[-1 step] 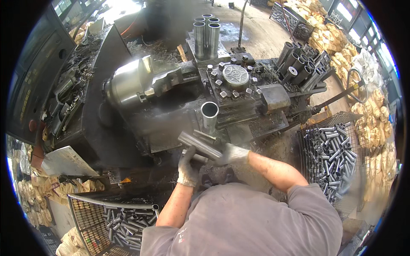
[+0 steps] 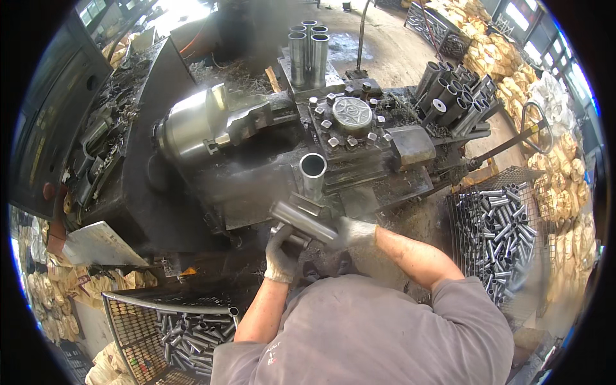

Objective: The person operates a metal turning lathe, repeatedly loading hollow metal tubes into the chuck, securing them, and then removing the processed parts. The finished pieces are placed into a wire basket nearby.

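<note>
Both my hands wear pale work gloves dirtied with grey. A shiny metal tube [image 2: 304, 221] slants between them over the near side of a lathe [image 2: 250, 183]. My left hand [image 2: 280, 253] is closed round it from below, and a shorter cylindrical metal piece [image 2: 294, 238] shows under the tube by those fingers. My right hand [image 2: 357, 232] is closed at the tube's right end, its fingers partly blurred. Just beyond the tube is a thin dark metal strip [image 2: 310, 205]; what holds it is hidden. Another tube [image 2: 313, 176] stands upright on the lathe.
The lathe's chuck [image 2: 192, 122] is left of the bolted tool post [image 2: 352, 115]. Several tubes [image 2: 308, 54] stand behind; more dark tubes [image 2: 452, 102] are stacked right. Wire baskets of short tubes stand at right [image 2: 497, 237] and lower left [image 2: 192, 337]. A lever [image 2: 507, 146] sticks out right.
The held tube has tilted and shifted slightly right, with my right hand a little farther right. The thin strip beyond it has turned and shows a broader face.
</note>
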{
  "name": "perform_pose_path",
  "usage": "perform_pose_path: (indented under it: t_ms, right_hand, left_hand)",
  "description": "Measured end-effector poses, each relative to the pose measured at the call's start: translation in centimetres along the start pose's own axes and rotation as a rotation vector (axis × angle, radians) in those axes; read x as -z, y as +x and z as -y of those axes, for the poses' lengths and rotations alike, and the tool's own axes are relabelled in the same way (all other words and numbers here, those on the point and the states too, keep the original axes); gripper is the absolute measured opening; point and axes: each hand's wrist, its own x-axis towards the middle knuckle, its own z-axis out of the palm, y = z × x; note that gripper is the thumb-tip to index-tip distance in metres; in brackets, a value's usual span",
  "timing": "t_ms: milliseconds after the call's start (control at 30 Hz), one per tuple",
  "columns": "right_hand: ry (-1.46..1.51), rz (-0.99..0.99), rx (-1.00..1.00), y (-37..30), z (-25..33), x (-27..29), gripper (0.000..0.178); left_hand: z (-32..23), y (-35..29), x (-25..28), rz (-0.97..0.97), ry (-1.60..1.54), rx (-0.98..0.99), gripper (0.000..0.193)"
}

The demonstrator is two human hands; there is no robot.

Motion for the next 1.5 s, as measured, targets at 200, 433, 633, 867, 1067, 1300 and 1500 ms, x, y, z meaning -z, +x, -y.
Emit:
perform_pose_path:
  t_ms: [200,433,633,867,1067,1300,1500]
  right_hand:
    - [0.024,-0.206,0.063,-3.0,6.1,2.4,0.053]
    - [-0.068,-0.704,-0.004,-5.0,1.2,8.9,0.050]
    - [-0.780,-0.315,-0.137,-8.2,3.2,4.9,0.022]
    - [-0.794,-0.496,0.041,6.4,4.8,-4.9,0.028]
    - [-0.074,-0.413,0.086,3.8,12.4,2.0,0.037]
    - [0.210,-0.202,-0.224,3.1,17.6,2.7,0.073]
    - [-0.016,-0.323,0.446,-1.4,23.7,11.4,0.073]
  left_hand:
    - [-1.8,-2.3,-1.6,-0.196,0.099,0.009,0.046]
    - [-2.8,6.7,-9.6,-0.069,1.624,-1.099,0.072]
    - [-7.7,8.2,-8.3,-0.062,1.204,-0.900,0.054]
    - [-11.2,5.0,-0.1,-0.060,0.059,-0.431,0.071]
    - [-10.5,1.9,0.1,0.069,-0.058,-0.293,0.083]
    - [-6.8,-0.9,-10.9,0.102,0.250,-0.434,0.087]
    - [-7.4,10.0,-9.8,0.087,0.815,-0.399,0.071]
